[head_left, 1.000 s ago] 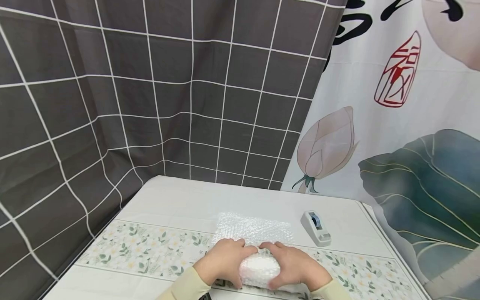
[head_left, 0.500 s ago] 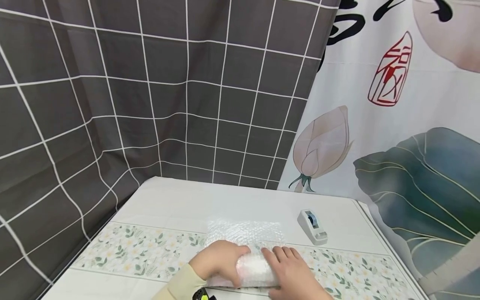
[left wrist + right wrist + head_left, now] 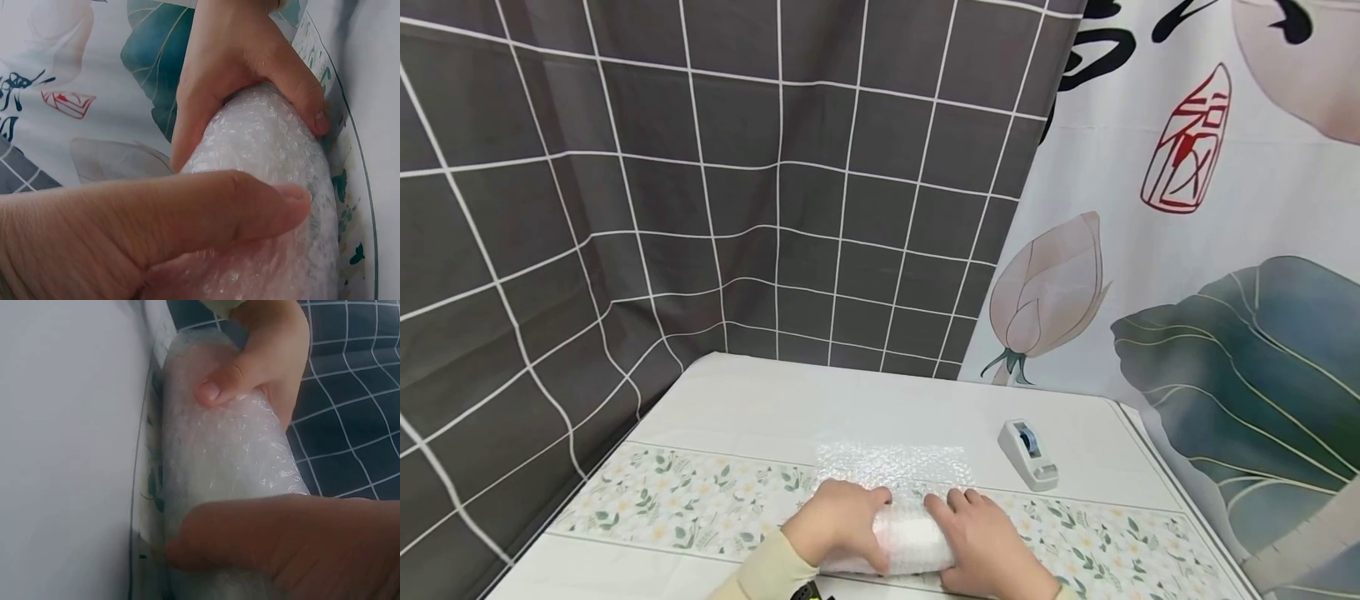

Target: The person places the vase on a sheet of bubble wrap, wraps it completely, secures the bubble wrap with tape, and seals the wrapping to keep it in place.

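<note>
A roll of bubble wrap (image 3: pixel 913 540), wound round something whitish with a pink tint, lies crosswise near the table's front. What is inside cannot be made out. My left hand (image 3: pixel 842 525) grips its left part, thumb on the near side and fingers over the far side. On the right part, my right hand (image 3: pixel 988 546) holds it the same way. Close up in the left wrist view, the left thumb (image 3: pixel 237 209) lies across the bubble wrap (image 3: pixel 262 137). Beyond the roll, a flat loose stretch of the bubble wrap spreads over the table.
A white tape dispenser (image 3: pixel 1028 454) with a blue roll stands on the right, past the loose wrap. The white table cover (image 3: pixel 760 400) has a floral band. A dark checked curtain (image 3: pixel 820 200) and a printed white curtain (image 3: pixel 1150 275) hang behind the table.
My right hand has shifted along the roll to the right and nearer, uncovering more of it. The roll has moved slightly left, and the loose sheet beyond it looks shorter.
</note>
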Demonstrator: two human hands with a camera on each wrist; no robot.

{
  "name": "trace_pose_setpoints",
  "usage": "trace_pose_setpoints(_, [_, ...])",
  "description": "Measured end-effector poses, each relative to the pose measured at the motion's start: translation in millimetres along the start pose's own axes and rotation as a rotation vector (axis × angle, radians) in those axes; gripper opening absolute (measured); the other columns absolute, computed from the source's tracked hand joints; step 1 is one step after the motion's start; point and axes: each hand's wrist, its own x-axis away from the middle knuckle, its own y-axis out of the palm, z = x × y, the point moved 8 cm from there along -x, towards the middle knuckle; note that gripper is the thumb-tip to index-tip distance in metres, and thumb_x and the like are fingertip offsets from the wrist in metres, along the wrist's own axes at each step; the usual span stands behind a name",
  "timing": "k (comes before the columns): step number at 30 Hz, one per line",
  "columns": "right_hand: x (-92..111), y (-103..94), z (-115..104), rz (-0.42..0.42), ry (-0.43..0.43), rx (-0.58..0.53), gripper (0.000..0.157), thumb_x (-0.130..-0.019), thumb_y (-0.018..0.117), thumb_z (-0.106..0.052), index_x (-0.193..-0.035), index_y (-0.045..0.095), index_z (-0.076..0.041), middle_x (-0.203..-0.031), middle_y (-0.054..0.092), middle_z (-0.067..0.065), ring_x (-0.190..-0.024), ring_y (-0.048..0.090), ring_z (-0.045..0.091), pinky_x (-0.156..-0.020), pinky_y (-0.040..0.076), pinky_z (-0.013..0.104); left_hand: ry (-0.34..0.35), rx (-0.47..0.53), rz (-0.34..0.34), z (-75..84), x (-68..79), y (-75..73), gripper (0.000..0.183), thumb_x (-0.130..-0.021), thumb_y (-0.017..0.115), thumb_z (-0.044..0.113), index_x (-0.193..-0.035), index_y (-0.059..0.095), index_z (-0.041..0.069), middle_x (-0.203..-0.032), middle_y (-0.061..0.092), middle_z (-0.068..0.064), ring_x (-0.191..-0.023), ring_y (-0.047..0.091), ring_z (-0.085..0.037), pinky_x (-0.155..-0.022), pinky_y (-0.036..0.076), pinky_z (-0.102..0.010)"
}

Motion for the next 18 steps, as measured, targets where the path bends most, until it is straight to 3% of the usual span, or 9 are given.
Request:
trace_pose_setpoints(4, [-5, -0.1, 3, -0.029, 0.017, -0.039, 0.077, -0.047, 0.084, -0.037, -0.117, 0.060, -0.017, -0.085, 0.060, -0.003, -0.070, 0.055, 0.017, -0.063, 0.050, 0.034, -0.034, -0.063, 0.022, -3.4, 3.8, -6.5, 0.086, -0.056, 0.082, 0.070, -0.129, 0.064, 0.030, -0.092, 0.071, 0.006, -0.079, 0.064, -0.017, -0.078, 0.051, -0.041])
trace_pose_setpoints(9, [-13, 2.4, 9, -0.104, 0.049, -0.143, 0.073, -0.042, 0.086, -0.039, -0.108, 0.062, -0.018, -0.078, 0.062, -0.006, -0.062, 0.054, 0.012, -0.055, 0.047, 0.032, 0.022, -0.122, 0.080, 2.8, 6.1, -11.6, 0.088, -0.055, 0.084, 0.071, -0.129, 0.065, 0.027, -0.114, 0.068, 0.001, -0.105, 0.062, -0.025, -0.092, 0.049, -0.049])
trace_pose_setpoints(13, [-18, 10.9, 18, -0.236, 0.087, -0.269, 0.065, -0.046, 0.085, -0.038, -0.103, 0.061, -0.019, -0.072, 0.059, -0.011, -0.057, 0.048, 0.009, -0.052, 0.044, 0.030, 0.065, -0.167, 0.120, 9.7, 6.0, -12.5, 0.089, -0.053, 0.088, 0.068, -0.129, 0.064, 0.026, -0.117, 0.066, 0.001, -0.109, 0.060, -0.023, -0.096, 0.048, -0.049])
trace_pose_setpoints(18, [-21, 21.5, 27, -0.392, 0.161, -0.433, 0.065, -0.051, 0.081, -0.034, -0.112, 0.065, -0.014, -0.081, 0.064, -0.011, -0.065, 0.053, 0.010, -0.062, 0.048, 0.032, 0.108, -0.181, 0.150, 16.6, 5.7, -11.9, 0.097, -0.050, 0.094, 0.061, -0.133, 0.060, 0.024, -0.119, 0.065, -0.001, -0.110, 0.061, -0.024, -0.099, 0.048, -0.051])
